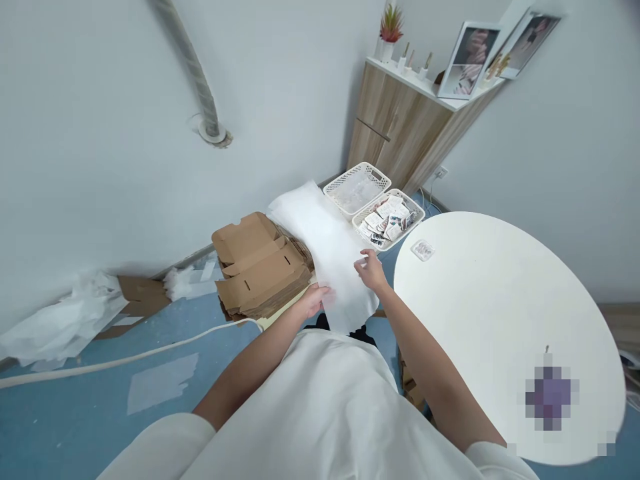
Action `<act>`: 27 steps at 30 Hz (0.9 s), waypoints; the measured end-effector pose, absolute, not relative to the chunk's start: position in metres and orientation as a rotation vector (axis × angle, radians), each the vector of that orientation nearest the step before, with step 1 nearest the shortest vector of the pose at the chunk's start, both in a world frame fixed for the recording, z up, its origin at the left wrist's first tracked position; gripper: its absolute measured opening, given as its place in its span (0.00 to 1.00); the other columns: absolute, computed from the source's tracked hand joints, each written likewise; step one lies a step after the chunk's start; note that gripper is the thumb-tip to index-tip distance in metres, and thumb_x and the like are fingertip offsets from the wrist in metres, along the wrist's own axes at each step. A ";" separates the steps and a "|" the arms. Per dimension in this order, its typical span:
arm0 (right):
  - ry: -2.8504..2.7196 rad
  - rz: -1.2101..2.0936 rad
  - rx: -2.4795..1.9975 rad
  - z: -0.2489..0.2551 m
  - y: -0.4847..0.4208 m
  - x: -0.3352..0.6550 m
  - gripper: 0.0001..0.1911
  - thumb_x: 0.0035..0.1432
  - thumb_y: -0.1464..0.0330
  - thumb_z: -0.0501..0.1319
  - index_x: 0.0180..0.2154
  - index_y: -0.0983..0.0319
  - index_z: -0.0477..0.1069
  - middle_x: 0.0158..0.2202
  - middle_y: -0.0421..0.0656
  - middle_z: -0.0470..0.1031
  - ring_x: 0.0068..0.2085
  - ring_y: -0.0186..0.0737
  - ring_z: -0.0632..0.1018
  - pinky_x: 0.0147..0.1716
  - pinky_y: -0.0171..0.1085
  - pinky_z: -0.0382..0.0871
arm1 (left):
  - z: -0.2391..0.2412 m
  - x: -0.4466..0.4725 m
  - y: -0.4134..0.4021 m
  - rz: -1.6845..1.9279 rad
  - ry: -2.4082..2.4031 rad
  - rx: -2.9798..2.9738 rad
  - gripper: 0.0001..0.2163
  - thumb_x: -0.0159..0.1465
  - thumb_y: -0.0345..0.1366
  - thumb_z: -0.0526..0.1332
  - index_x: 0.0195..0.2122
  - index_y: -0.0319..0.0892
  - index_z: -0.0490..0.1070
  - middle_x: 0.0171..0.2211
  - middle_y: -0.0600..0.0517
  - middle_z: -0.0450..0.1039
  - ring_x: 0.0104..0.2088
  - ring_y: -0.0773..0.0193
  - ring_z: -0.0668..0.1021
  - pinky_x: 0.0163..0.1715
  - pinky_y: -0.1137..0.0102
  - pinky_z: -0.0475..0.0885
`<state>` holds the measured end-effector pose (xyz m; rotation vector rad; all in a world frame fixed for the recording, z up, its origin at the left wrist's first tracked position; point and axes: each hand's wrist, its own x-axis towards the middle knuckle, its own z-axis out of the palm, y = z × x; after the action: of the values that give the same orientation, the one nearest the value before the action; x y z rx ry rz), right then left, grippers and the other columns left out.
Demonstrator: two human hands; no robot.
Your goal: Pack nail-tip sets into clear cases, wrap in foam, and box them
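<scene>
In the head view, two perforated white baskets are being set side by side: clear plastic packets [356, 190] are being contained in the rear basket [345, 177], and a loose heap of white cards [393, 217] bearing small dark items is being contained in the front basket [367, 238]. A small clear case [423, 250] is being supported on the white round table [500, 280]; its contents are being shown too small to identify. The white sheets [335, 233] are being positioned between the flattened cardboard boxes [265, 260] and the baskets, with the near end being extended toward the person's body. The left edge of the sheets is being overlapped by the left hand [315, 300]; whether it is being pinched cannot be told. The right hand [370, 270] is being held at the right edge, thumb and forefinger being parted; contact cannot be confirmed. The room is being floored in blue [200, 373], a pale hose [150, 350] being laid across it. A potted plant [391, 27] and framed pictures [470, 60] are being carried on a wood-grain cabinet [400, 120]. Print on the cards is being rendered too small to read.
</scene>
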<state>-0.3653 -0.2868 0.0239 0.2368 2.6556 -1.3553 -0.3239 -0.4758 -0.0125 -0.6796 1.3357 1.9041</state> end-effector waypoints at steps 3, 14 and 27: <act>2.883 -1.200 0.111 0.038 -0.276 -0.355 0.18 0.52 0.68 0.50 0.47 0.60 0.58 0.35 0.43 0.73 0.30 0.39 0.73 0.33 0.38 0.65 | -0.018 -0.327 -0.458 1.969 1.368 -0.642 0.13 0.53 0.36 0.62 0.40 0.41 0.66 0.38 0.46 0.73 0.33 0.62 0.77 0.31 0.68 0.73; 3.127 -1.078 0.416 0.055 -0.181 -0.259 0.16 0.56 0.70 0.47 0.43 0.59 0.67 0.41 0.44 0.72 0.35 0.38 0.73 0.36 0.38 0.67 | -0.028 -0.320 -0.365 1.813 1.884 -0.329 0.29 0.53 0.29 0.60 0.55 0.42 0.51 0.43 0.44 0.69 0.37 0.65 0.76 0.33 0.72 0.71; 2.801 -1.440 1.344 0.009 -0.038 -0.100 0.23 0.53 0.64 0.52 0.51 0.60 0.63 0.50 0.46 0.68 0.49 0.44 0.70 0.49 0.45 0.63 | -0.015 -0.287 -0.175 1.478 1.975 0.143 0.26 0.50 0.27 0.62 0.52 0.42 0.61 0.39 0.48 0.71 0.34 0.64 0.75 0.36 0.71 0.68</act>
<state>-0.1005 -0.0382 0.0086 1.3438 2.8015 -1.4398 -0.2865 -0.1746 -0.0152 0.1433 1.9753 1.4779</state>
